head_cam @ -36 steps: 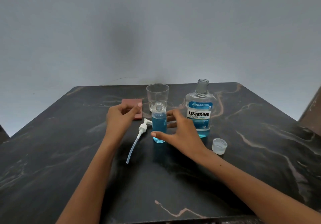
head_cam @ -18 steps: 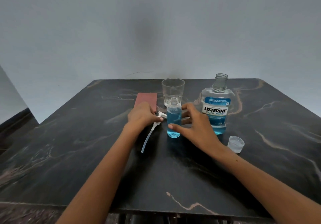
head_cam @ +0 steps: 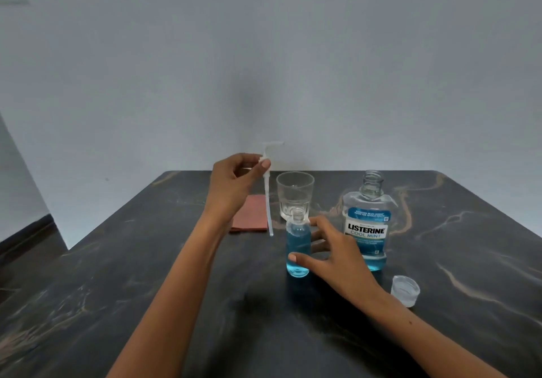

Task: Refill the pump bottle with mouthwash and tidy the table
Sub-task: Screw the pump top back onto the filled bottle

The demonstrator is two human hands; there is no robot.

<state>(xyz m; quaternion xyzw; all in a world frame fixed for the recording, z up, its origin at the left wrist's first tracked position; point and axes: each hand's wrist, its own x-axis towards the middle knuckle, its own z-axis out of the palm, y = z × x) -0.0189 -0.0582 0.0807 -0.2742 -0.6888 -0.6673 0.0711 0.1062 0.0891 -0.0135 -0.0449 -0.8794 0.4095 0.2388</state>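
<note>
Change: since half a second ago the pump head (head_cam: pixel 267 172) is off the table and up in the air, lifted by the left hand (head_cam: pixel 234 184); the right hand's grip on the small bottle is unchanged.
Left hand: fingers curled, thumb and fingertips pinched on the collar of the pump head; its nozzle points right and its thin translucent dip tube hangs straight down, the tip just above the table.
Right hand: (head_cam: pixel 337 251) half open, thumb in front and fingers behind the pump bottle (head_cam: pixel 298 248), lightly clasping it.
Pump bottle: small clear plastic cylinder with rounded shoulders and an open threaded neck, standing upright near the table's centre, filled with blue mouthwash almost to the shoulder.
Mouthwash bottle: (head_cam: pixel 366 225) large clear flask-shaped Listerine Cool Mint bottle, uncapped, upright just right of the right hand; blue liquid only in its lower part.
Cap: (head_cam: pixel 405 291) translucent, round, lying open side up near the right wrist.
Glass: (head_cam: pixel 294 195) clear tumbler, tapered, just behind the pump bottle; looks empty.
Cloth: (head_cam: pixel 249 214) reddish-brown folded square, flat, left of the glass.
Table: (head_cam: pixel 117 289) dark polished marble-look top with pale and tan veins.
</note>
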